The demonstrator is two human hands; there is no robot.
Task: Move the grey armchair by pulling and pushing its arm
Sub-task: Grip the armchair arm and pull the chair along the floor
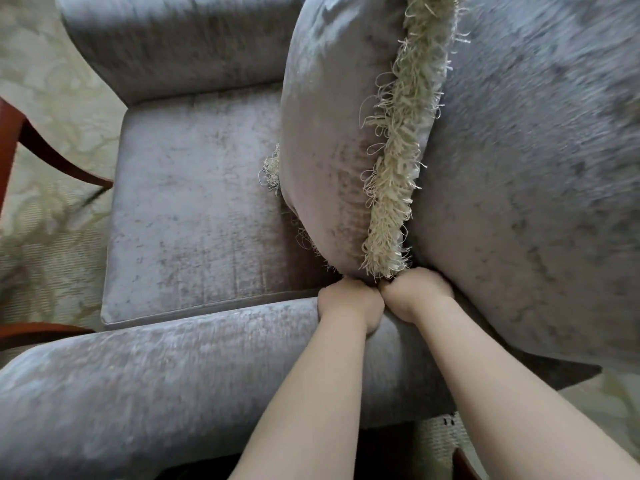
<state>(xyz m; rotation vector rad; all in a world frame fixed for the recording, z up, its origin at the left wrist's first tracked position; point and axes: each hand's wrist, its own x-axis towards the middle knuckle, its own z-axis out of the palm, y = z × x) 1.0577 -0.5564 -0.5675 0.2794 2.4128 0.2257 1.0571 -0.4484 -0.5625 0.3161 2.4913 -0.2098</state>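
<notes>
The armchair's arm (194, 368) is gripped by the left hand (349, 303) and right hand (417, 292), beside the cushion (332, 140). The armchair is judged heavy, its plush slippery; the firm arm is best held.

A pale carpet (59, 109) with a faint leaf-like pattern is seen far to the left of the hands, and again at the lower right, just beside the right forearm. Dark reddish wooden furniture (20, 140) with a curved piece is set on the carpet at the far left edge. Soft, even daylight is spread across the floor.
</notes>
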